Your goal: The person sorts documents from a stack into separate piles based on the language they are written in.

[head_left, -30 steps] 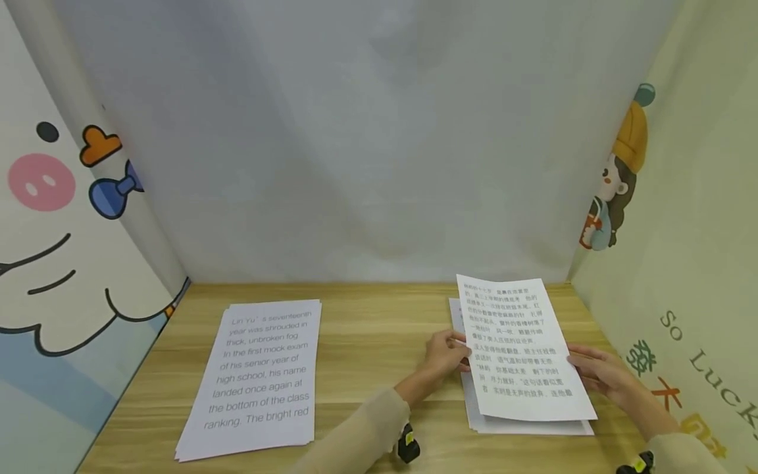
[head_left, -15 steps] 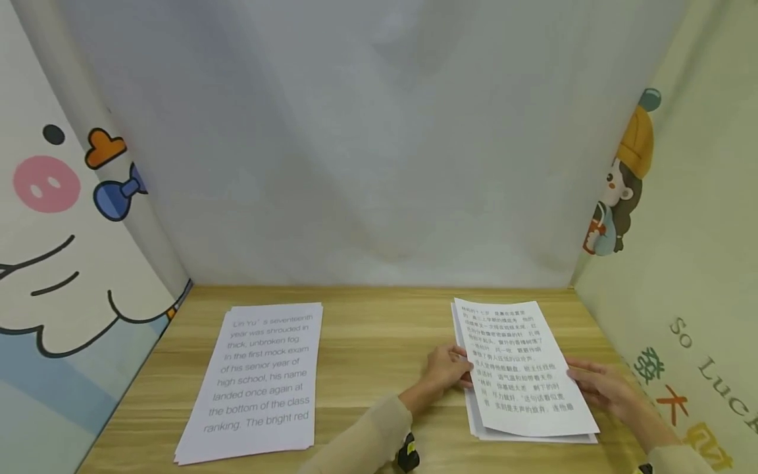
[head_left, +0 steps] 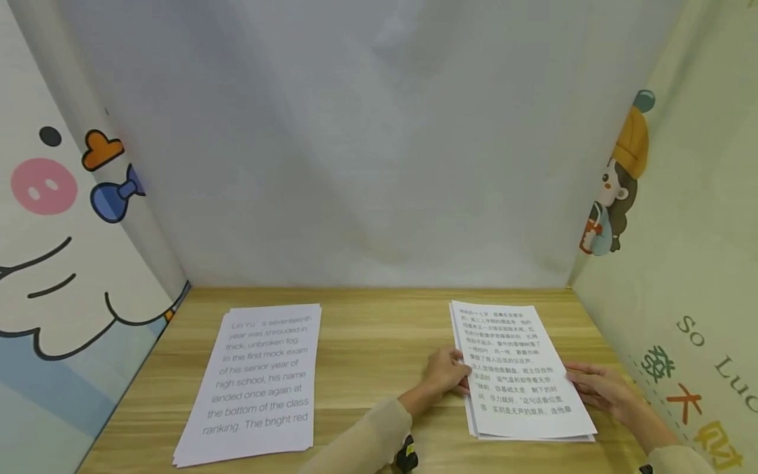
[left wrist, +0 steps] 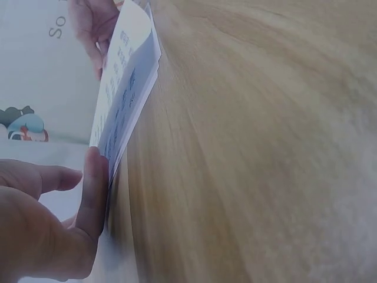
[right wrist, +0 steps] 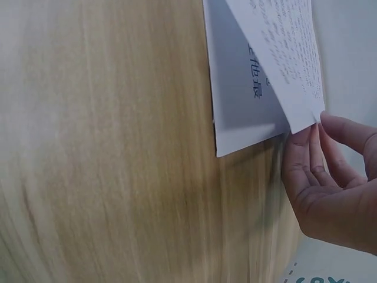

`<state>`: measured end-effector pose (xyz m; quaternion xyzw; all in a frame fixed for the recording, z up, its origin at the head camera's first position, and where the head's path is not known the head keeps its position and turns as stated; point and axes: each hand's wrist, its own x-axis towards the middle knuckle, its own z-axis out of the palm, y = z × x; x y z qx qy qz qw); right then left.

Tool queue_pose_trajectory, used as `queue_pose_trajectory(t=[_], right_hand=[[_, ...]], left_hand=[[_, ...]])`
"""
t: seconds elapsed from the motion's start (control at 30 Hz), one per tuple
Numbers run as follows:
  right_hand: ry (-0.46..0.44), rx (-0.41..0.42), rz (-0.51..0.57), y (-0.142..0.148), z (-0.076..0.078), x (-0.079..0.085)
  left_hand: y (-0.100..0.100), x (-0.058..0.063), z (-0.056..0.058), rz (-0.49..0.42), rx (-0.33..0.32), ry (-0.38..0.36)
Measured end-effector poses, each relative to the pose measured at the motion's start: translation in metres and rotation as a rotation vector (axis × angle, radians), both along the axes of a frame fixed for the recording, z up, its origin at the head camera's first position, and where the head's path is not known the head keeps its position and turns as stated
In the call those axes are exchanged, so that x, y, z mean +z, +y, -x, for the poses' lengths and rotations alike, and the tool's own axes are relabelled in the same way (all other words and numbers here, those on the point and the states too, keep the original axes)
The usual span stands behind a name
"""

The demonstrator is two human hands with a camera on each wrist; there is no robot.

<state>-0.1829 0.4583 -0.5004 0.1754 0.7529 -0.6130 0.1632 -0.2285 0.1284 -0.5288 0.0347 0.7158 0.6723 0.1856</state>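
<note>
A printed sheet of paper [head_left: 515, 375] with Chinese text lies at a slight slant over a stack of sheets [right wrist: 232, 127] on the right side of the table. My left hand [head_left: 444, 375] holds the sheet at its left edge, where the fingertips partly hide one another. At the right edge my right hand [head_left: 606, 392] pinches the same sheet, thumb above and fingers beneath. In the right wrist view the sheet's near corner stands off the stack, leaving a gap. The left wrist view shows the sheet bowed up from the pages below.
Another stack of printed pages [head_left: 260, 382], with English text, lies on the left of the wooden table [head_left: 379, 329]. A grey-white backdrop [head_left: 367, 145] rises behind. Cartoon-printed panels [head_left: 699, 217] stand at both sides, the right one close to my right arm.
Both hands have lowered the sheet onto the right-hand stack, bringing its far edge toward me and nearly in line with the pages below. The left stack has stayed in place.
</note>
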Motion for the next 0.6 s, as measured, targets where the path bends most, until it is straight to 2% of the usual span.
queue_pose_trajectory(t=[0.27,0.43,0.6], right_hand=[[0.012,0.044,-0.027,0.004,0.000,0.005],[0.020,0.123,-0.036,0.017,-0.001,0.012],[0.025,0.126,-0.099,0.021,-0.001,0.019]], left_hand=[[-0.012,0.004,0.002,0.038,-0.040,-0.015],[-0.022,0.006,0.005,0.009,-0.077,-0.034],[-0.037,0.006,0.009,0.001,-0.087,0.007]])
